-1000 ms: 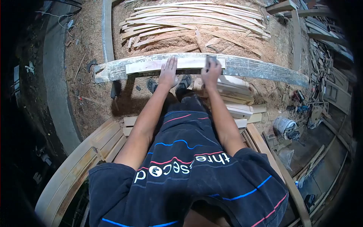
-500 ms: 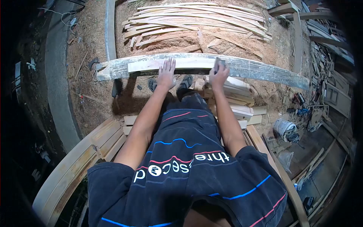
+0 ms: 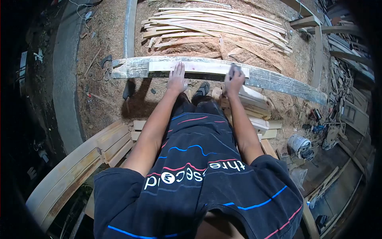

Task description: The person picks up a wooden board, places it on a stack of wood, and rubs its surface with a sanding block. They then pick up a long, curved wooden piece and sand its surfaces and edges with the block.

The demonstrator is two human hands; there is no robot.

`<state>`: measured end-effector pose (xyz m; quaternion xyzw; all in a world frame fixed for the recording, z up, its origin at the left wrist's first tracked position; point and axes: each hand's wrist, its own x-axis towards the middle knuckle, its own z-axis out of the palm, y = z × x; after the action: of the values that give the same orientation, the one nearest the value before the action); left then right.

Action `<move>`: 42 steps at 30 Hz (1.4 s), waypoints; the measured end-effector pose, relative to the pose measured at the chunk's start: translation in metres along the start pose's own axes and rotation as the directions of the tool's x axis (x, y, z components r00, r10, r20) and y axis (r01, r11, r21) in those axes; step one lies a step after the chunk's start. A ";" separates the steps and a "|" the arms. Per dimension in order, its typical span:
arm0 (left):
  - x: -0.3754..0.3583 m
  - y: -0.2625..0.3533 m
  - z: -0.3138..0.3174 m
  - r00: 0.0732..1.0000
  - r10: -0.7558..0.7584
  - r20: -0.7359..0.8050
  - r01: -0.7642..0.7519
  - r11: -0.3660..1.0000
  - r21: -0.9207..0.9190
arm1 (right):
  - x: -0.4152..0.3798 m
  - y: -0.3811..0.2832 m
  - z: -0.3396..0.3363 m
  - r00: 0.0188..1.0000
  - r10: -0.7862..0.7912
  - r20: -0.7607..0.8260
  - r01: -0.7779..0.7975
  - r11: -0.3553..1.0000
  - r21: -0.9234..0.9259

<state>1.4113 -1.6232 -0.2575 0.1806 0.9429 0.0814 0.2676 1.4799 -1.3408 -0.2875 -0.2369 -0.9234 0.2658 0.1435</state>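
Observation:
A pale, narrow wooden board (image 3: 207,67) lies along a long, paint-worn beam (image 3: 278,83) in front of me. My left hand (image 3: 177,79) rests on the board's left part, its fingers stretched out flat. Near the board's right end, my right hand (image 3: 234,83) grips a dark grey sanding block (image 3: 234,69) against the top face. The fingers partly cover the block, so its underside is hidden. A small reddish mark shows on the board between my hands.
Thin wooden strips (image 3: 219,24) lie in a pile beyond the beam. Stacked timber (image 3: 254,105) sits below my right forearm. Curved wooden pieces (image 3: 75,171) stand at lower left, and a white bucket (image 3: 298,143) is at right. Sawdust covers the ground.
The view has shifted, so the beam and board appear farther right. My left hand sits closer to the board's left end, uncovering the reddish mark. My right hand still holds the block.

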 end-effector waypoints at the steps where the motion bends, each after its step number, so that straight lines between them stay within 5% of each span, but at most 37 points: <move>1: -0.001 -0.003 0.000 1.000 0.004 0.001 -0.004 1.000 -0.002 | -0.002 -0.003 0.001 1.000 0.002 -0.002 -0.002 1.000 -0.004; 4: 0.000 -0.015 0.005 0.999 0.045 -0.007 -0.045 0.999 0.008 | -0.006 -0.035 0.009 0.956 0.293 -0.015 -0.293 0.954 -0.056; 10: -0.002 -0.035 0.008 0.992 0.111 -0.060 -0.110 0.994 0.023 | -0.040 -0.121 0.050 0.937 -0.144 0.317 0.110 0.986 0.123; 12: -0.006 -0.042 0.000 0.995 0.103 -0.017 -0.103 0.995 0.007 | -0.036 -0.106 0.045 0.956 -0.175 0.235 0.136 0.975 0.173; 15: -0.009 -0.062 -0.001 0.993 0.112 -0.048 -0.113 0.993 -0.025 | -0.027 -0.055 0.044 0.998 0.006 -0.055 -0.006 1.000 0.006; 16: -0.009 -0.070 0.000 0.992 0.115 -0.054 -0.116 0.993 -0.023 | -0.026 -0.055 0.037 0.981 0.181 -0.065 -0.182 0.983 -0.020; 18: -0.009 -0.085 0.000 0.990 0.132 -0.053 -0.132 0.991 0.014 | -0.027 -0.073 0.046 0.961 0.239 -0.137 -0.259 0.953 -0.155; 20: -0.012 -0.094 -0.005 0.990 0.130 -0.049 -0.131 0.991 -0.001 | -0.037 -0.111 0.069 0.961 0.249 -0.122 -0.259 0.963 -0.079; 24: -0.013 -0.110 -0.017 0.993 0.116 -0.002 -0.116 0.993 0.012 | -0.069 -0.162 0.106 0.981 -0.185 0.062 0.187 0.982 -0.014; 27: -0.015 -0.119 -0.026 0.991 0.136 0.007 -0.136 0.991 0.014 | -0.058 -0.147 0.096 0.980 -0.175 0.094 0.172 0.984 0.043; 30: -0.013 -0.128 -0.023 0.987 0.158 -0.029 -0.159 0.987 -0.003 | -0.052 -0.134 0.085 0.997 0.065 -0.037 -0.067 0.997 -0.036; 34: -0.014 -0.133 -0.009 0.984 0.146 -0.103 -0.149 0.989 -0.019 | -0.060 -0.169 0.108 0.990 0.133 -0.054 -0.137 0.987 -0.085; 35: -0.013 -0.133 -0.010 0.984 0.142 -0.106 -0.145 0.989 -0.020 | -0.064 -0.196 0.102 0.992 0.076 0.097 -0.075 0.997 -0.010; 38: -0.022 -0.136 -0.013 0.993 0.059 -0.098 -0.062 0.998 -0.027 | -0.084 -0.226 0.126 0.959 -0.190 0.209 0.172 0.980 0.103; 42: -0.030 -0.139 -0.027 0.998 0.048 -0.048 -0.045 0.997 0.069 | -0.074 -0.200 0.121 0.938 -0.324 0.126 0.305 0.941 0.145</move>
<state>1.3796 -1.7647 -0.2557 0.2095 0.9471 0.0601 0.2357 1.4232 -1.5791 -0.2854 -0.0563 -0.9392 0.3128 0.1298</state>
